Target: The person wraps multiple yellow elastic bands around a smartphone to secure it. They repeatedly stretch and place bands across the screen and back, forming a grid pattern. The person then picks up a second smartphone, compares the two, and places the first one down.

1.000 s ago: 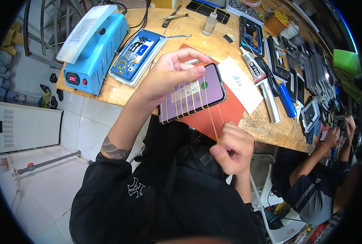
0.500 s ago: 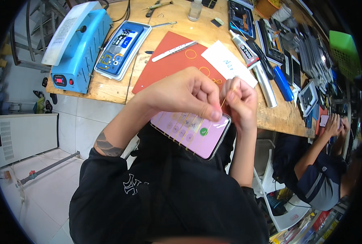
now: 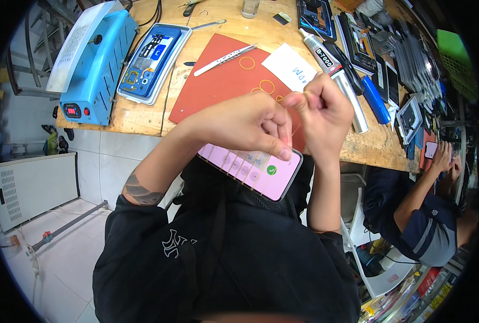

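A smartphone (image 3: 280,182) with a lit pink screen and a green call button is tilted over my lap, just off the table's front edge. Several thin yellow rubber bands cross its screen. My left hand (image 3: 255,126) is closed on the phone, thumb on the glass near its right end; the palm hides the far side. Beside it, raised slightly, my right hand (image 3: 325,110) is closed in a pinch on a rubber band, of which only a faint strand shows. Loose rubber bands (image 3: 247,63) and white tweezers (image 3: 223,59) lie on a red-brown mat (image 3: 196,89).
At left stands a blue heating machine (image 3: 91,70), beside an opened phone (image 3: 148,67) in a tray. White paper (image 3: 288,64), a glue tube (image 3: 323,56), a silver cylinder (image 3: 352,107) and a blue cylinder (image 3: 376,102) lie at right. A co-worker's hands (image 3: 446,160) hold another phone.
My right hand has moved up and right, away from the phone, its fist turning. My left hand keeps its hold on the phone. The whole view has shifted slightly.
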Action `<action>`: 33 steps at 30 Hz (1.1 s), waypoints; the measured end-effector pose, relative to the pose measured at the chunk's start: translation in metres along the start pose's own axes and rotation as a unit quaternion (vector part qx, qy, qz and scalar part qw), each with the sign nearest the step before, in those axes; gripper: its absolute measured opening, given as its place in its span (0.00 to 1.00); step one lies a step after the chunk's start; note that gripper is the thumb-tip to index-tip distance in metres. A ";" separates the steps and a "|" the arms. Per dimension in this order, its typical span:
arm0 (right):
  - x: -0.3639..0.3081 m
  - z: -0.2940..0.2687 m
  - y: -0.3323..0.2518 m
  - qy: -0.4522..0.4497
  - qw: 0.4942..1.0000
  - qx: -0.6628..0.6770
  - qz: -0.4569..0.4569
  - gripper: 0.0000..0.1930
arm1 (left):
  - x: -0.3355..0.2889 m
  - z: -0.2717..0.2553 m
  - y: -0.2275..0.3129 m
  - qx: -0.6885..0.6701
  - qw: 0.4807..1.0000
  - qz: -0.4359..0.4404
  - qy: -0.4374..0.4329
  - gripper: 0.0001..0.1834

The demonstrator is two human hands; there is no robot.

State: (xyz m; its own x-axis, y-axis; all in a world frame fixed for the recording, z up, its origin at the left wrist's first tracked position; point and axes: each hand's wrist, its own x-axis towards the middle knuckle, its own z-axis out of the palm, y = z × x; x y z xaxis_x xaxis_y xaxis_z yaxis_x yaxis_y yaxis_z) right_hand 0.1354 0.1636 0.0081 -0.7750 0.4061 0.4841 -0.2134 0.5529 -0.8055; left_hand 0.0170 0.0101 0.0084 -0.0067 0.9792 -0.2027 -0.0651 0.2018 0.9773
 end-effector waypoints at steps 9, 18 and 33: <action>-0.021 -0.002 -0.038 -0.020 0.977 -0.149 -0.150 0.16 | -0.002 -0.016 -0.016 -0.147 0.919 0.210 0.301 0.13; -0.009 0.001 0.002 0.056 0.984 -0.152 -0.080 0.09 | -0.009 -0.023 -0.017 -0.198 0.844 0.266 0.421 0.10; -0.004 0.026 0.025 -0.098 0.944 -0.315 -0.021 0.05 | -0.025 -0.012 -0.020 -0.063 0.810 0.321 0.487 0.11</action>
State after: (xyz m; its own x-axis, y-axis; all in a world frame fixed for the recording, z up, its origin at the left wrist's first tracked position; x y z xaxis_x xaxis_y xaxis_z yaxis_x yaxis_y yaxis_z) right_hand 0.1177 0.1569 -0.0230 -0.8822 0.2657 0.3889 0.1016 0.9136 -0.3936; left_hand 0.0066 -0.0183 -0.0069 -0.8595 0.3891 0.3315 0.1624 -0.4070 0.8989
